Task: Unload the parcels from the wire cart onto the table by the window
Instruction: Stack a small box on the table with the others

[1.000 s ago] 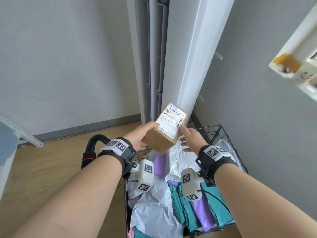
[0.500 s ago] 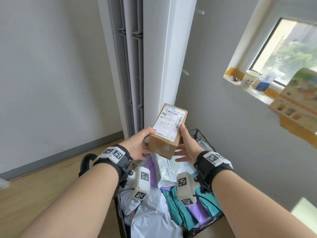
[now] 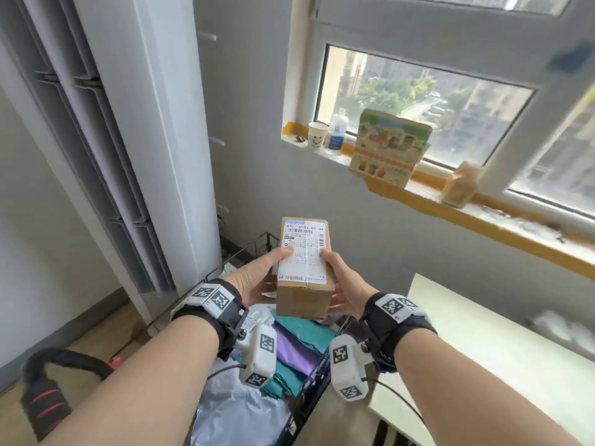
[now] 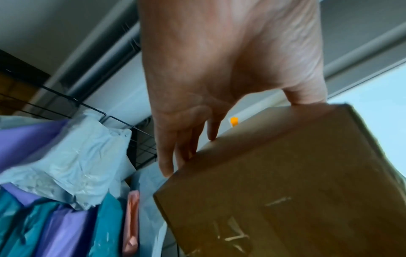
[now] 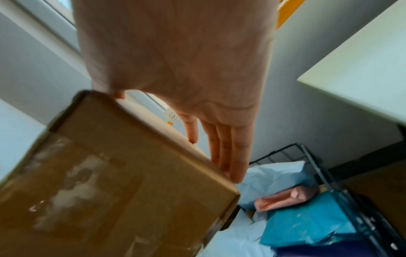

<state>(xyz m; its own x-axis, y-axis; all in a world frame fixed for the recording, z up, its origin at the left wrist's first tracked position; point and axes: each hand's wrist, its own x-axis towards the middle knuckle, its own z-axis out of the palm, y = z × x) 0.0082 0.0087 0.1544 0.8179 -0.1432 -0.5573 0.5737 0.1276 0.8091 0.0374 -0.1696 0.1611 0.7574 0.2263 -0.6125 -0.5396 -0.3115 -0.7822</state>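
Note:
A brown cardboard box (image 3: 304, 262) with a white shipping label on top is held above the black wire cart (image 3: 254, 244). My left hand (image 3: 260, 275) grips its left side, thumb on the label. My right hand (image 3: 346, 278) grips the right side, thumb on the top edge. In the left wrist view, the left hand's fingers (image 4: 173, 156) lie along the box (image 4: 285, 182). In the right wrist view, the right hand's fingers (image 5: 228, 156) lie along the box (image 5: 110, 182). The cart holds purple (image 3: 296, 349), teal (image 3: 289, 323) and pale grey (image 3: 238, 410) bagged parcels. The pale table (image 3: 483, 342) stands to the right under the window.
The window sill carries a paper cup (image 3: 317, 134), a water bottle (image 3: 336, 132), a colourful box (image 3: 386, 149) and a small carton (image 3: 458, 185). A tall white unit (image 3: 154, 123) stands behind the cart. The cart's black padded handle (image 3: 48, 381) is at lower left.
The view has swung right, bringing the window and table in. The box has turned square to me, and my right hand now grips its right side.

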